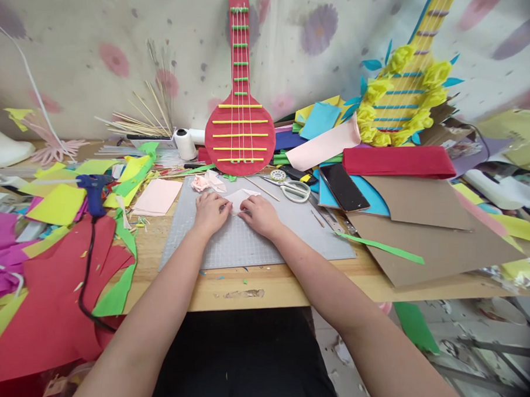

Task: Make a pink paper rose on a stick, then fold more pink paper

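Note:
On the grey cutting mat (pixel 249 244), a pale pink paper piece (pixel 243 194) lies between my two hands near the mat's upper middle. My left hand (pixel 211 212) has its fingers bent together at the paper's left side. From the right, my right hand (pixel 259 214) presses or pinches the paper's other side with curled fingers. Crumpled pale pink paper (pixel 208 182) rests just beyond my left hand. Scissors with pale handles (pixel 295 191) and a thin stick (pixel 262 188) lie beyond my right hand.
A red paper instrument (pixel 240 133) stands behind the mat. Blue glue gun (pixel 95 194), red sheets (pixel 63 289) and pink squares (pixel 157 197) are left. A phone (pixel 343 186), brown cardboard (pixel 425 240) and a yellow instrument with flowers (pixel 398 105) are right.

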The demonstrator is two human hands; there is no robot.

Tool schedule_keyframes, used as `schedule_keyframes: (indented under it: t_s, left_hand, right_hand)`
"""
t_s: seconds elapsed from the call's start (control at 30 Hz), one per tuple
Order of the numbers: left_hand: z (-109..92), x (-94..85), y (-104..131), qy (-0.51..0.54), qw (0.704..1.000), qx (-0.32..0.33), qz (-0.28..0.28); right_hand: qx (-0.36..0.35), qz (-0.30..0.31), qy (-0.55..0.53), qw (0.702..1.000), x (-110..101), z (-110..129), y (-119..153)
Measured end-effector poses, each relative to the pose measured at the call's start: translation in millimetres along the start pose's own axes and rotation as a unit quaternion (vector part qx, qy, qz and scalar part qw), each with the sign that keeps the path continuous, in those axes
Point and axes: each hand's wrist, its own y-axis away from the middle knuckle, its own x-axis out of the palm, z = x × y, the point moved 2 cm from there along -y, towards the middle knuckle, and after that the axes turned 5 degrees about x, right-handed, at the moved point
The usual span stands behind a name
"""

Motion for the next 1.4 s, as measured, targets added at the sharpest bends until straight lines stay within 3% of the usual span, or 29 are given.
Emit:
schedule_keyframes:
  t_s: [0.27, 0.6, 0.97, 1.4]
  left_hand:
    - [6.8, -2.0, -1.3, 0.039, 0.999, -0.03, -0.007]
    - [4.3, 0.2, -0.3, 0.027, 1.0, -0.01, 0.004]
    - [3.3, -2.7, -0.8, 0.028, 0.999, -0.022, 0.005]
    - [1.6, 5.6, -3.0, 0.006, 0.998, -0.068, -0.013]
  right_hand:
    - [-0.009, -0.012, -0.002, 1.0, 0.3, -8.6, -1.6]
    - [-0.024, -0.002, 0.022, 0.999, 3.0, 6.0, -4.2]
    - [0.065, -0.03, -0.057, 0.996, 4.3, -3.2, -6.7]
    - [0.095, -0.046, 0.041, 0.994, 14.9, 5.4, -20.5]
